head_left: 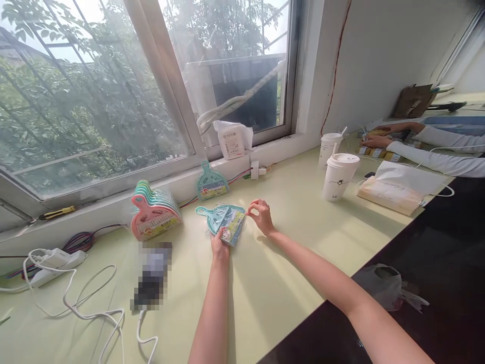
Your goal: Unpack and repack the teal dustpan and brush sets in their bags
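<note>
My left hand [220, 246] grips the lower edge of a blue dustpan and brush set [224, 220] in clear wrapping with a yellow label. Just right of the set's corner is my right hand [260, 216], its thumb and forefinger pinched together; whatever is between them is too small to make out. A teal dustpan set [211, 184] leans against the wall below the window. To the left stands a row of several wrapped sets [154, 215], with a pink one in front.
White cups [339, 177] and a tissue pack [397, 189] stand right. Another person's hands [379, 140] handle small packs at the far right. A blurred phone-like object [153, 275], white cables [70, 298] and a power strip [58, 265] lie left. A screwdriver [58, 212] rests on the sill.
</note>
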Motion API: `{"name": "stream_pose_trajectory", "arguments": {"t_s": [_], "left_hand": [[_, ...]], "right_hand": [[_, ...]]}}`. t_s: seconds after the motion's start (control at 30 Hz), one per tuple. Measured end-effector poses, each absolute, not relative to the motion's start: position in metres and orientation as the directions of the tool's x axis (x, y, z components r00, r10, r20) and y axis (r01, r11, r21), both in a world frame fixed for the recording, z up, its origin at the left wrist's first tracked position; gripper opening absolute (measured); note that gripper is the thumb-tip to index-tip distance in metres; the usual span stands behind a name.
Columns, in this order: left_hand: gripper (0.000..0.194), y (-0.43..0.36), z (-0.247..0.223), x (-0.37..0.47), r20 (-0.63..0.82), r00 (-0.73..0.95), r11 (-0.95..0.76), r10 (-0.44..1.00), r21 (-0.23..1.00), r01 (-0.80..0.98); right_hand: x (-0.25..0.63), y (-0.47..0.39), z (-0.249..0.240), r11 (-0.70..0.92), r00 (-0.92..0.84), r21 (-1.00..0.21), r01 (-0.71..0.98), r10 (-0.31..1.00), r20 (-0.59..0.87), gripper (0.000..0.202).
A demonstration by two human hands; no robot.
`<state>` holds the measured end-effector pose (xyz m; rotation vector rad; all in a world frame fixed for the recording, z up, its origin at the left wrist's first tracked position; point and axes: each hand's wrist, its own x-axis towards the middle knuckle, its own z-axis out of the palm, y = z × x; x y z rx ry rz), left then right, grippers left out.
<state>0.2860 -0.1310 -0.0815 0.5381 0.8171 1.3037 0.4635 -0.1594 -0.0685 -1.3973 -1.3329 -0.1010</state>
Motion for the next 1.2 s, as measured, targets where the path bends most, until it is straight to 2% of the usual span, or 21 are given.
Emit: {"name": "stream_pose_trajectory", "arguments": {"t_s": [0.23,0.47,0.67,0.8,0.9,0.97,1.07,1.13,1.2], "left_hand": [[0.041,-0.13,-0.078,0.285,-0.27,0.065,0.257,0.961,0.777,-0.574],[0.037,-0.127,-0.077,0.28,-0.269,0.106,0.276,0.957,0.74,-0.613],[0.028,-0.146,-0.059,0.275,-0.219,0.193,0.291,0.957,0.662,-0.691],[0.029,-0.155,-0.047,0.275,-0.226,0.243,0.332,0.943,0.639,-0.694],[0.031,-0.159,-0.045,0.274,-0.234,0.221,0.321,0.947,0.637,-0.701],[0.034,-0.16,-0.046,0.273,-0.219,0.18,0.28,0.959,0.626,-0.728],[0.039,-0.161,-0.048,0.27,-0.196,0.115,0.212,0.974,0.602,-0.77],[0.04,-0.161,-0.049,0.269,-0.19,0.083,0.182,0.978,0.602,-0.778],[0.042,-0.16,-0.048,0.268,-0.194,0.069,0.177,0.979,0.623,-0.762]], "right_hand": [[0.459,-0.159,-0.065,0.326,0.368,-0.673,0.664,0.641,0.673,0.025],[0.457,-0.156,-0.067,0.338,0.355,-0.687,0.644,0.663,0.659,0.017],[0.449,-0.156,-0.071,0.425,0.22,-0.649,0.63,0.705,0.675,0.018],[0.443,-0.163,-0.073,0.5,0.065,-0.624,0.6,0.748,0.661,0.015],[0.438,-0.169,-0.073,0.484,-0.041,-0.663,0.572,0.823,0.566,0.011],[0.435,-0.173,-0.073,0.412,-0.063,-0.725,0.552,0.888,0.456,0.022],[0.431,-0.176,-0.071,0.279,0.009,-0.867,0.413,0.951,0.31,0.037],[0.429,-0.177,-0.068,0.192,0.094,-0.962,0.196,0.972,0.214,0.035],[0.427,-0.177,-0.066,0.124,0.142,-0.991,-0.046,0.983,0.116,0.034]]}}
